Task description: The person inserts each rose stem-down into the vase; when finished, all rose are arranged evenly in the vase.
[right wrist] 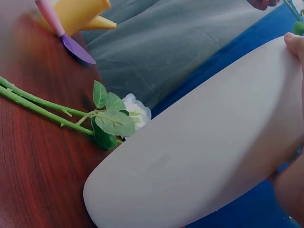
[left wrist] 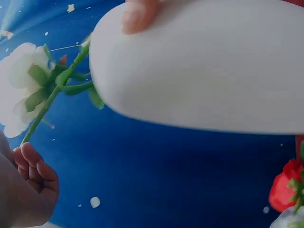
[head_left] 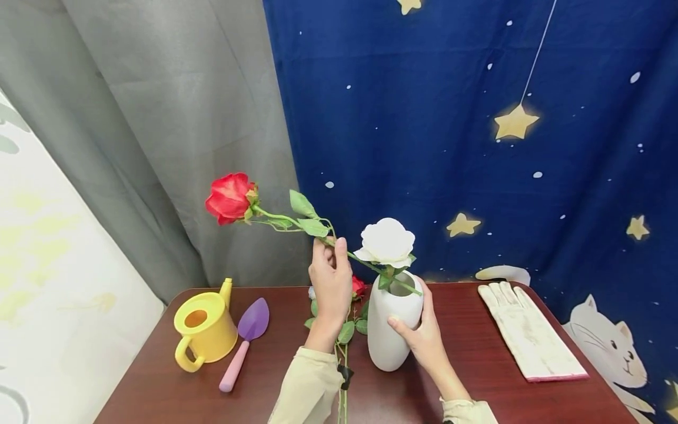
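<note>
In the head view my left hand (head_left: 329,288) pinches the green stem of a red rose (head_left: 231,198). The rose slants with its bloom up to the left, and the stem's lower end reaches across the mouth of a white vase (head_left: 389,335). My right hand (head_left: 421,335) grips the vase near its rim, thumb on the front and fingers round the far right side. A white rose (head_left: 386,242) stands in the vase, its bloom above the opening. In the left wrist view the left hand (left wrist: 35,185) shows curled fingers at the stem.
More roses lie on the dark red table (head_left: 296,365), a red bloom (head_left: 358,287) and a white bloom (right wrist: 136,114) among them. Left of them are a yellow watering can (head_left: 209,330) and a purple trowel (head_left: 253,321) with a pink handle. White gloves (head_left: 529,333) lie at the right.
</note>
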The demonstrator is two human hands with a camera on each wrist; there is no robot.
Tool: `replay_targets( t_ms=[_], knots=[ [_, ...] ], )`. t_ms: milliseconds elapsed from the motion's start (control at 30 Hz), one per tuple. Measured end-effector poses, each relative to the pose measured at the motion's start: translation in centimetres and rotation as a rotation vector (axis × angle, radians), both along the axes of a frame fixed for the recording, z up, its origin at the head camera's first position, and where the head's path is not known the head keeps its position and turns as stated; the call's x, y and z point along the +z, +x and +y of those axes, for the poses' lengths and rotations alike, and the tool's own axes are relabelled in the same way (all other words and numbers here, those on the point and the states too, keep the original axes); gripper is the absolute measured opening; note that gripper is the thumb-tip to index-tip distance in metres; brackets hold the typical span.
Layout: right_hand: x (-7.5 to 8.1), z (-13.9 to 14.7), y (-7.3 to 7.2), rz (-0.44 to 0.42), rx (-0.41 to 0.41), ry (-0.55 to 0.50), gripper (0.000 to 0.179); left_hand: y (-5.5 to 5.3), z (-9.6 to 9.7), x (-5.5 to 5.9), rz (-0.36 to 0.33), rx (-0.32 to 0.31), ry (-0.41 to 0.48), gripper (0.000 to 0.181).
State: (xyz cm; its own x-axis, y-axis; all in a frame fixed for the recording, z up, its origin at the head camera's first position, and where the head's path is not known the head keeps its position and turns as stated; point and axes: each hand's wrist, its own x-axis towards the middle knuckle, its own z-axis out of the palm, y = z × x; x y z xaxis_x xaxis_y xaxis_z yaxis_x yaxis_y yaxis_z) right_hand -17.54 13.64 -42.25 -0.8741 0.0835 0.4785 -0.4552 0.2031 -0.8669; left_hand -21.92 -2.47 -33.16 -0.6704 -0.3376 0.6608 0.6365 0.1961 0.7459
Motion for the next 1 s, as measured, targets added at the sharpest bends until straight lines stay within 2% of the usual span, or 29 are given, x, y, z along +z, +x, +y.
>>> replay_targets(
  t_ms=[200, 300, 467, 633, 733, 833, 1000],
  knots=[
    [0.8, -0.4, 0.6, -0.008, 0.005, 0.019, 0.081, -0.4, 1.3, -1.4, 0.082, 0.002, -0.109, 0.017],
    [0.8, -0.4, 0.6, -0.018, 0.006, 0.013, 0.078, -0.3, 1.5, -1.6, 0.111, 0.010, -0.170, 0.017],
    [0.9, -0.3, 0.6, -0.015, 0.005, 0.015, 0.079, 0.1, 1.4, -0.9, 0.185, 0.037, -0.267, 0.012],
    [0.9, -0.4, 0.6, -0.018, 0.002, 0.032, 0.085, 1.0, 0.3, 0.4, 0.257, 0.085, -0.283, 0.009],
    [1.0, -0.5, 0.6, -0.022, -0.003, 0.029, 0.086, 1.4, -0.6, 0.9, 0.257, 0.126, -0.267, 0.009],
    [1.1, -0.5, 0.6, -0.029, -0.007, 0.019, 0.086, 1.5, -1.4, 0.7, 0.237, 0.142, -0.243, 0.008],
    [1.2, -0.6, 0.9, -0.070, -0.034, 0.016, 0.085, 1.2, -1.3, -0.4, 0.157, 0.078, -0.197, 0.010]
  ],
)
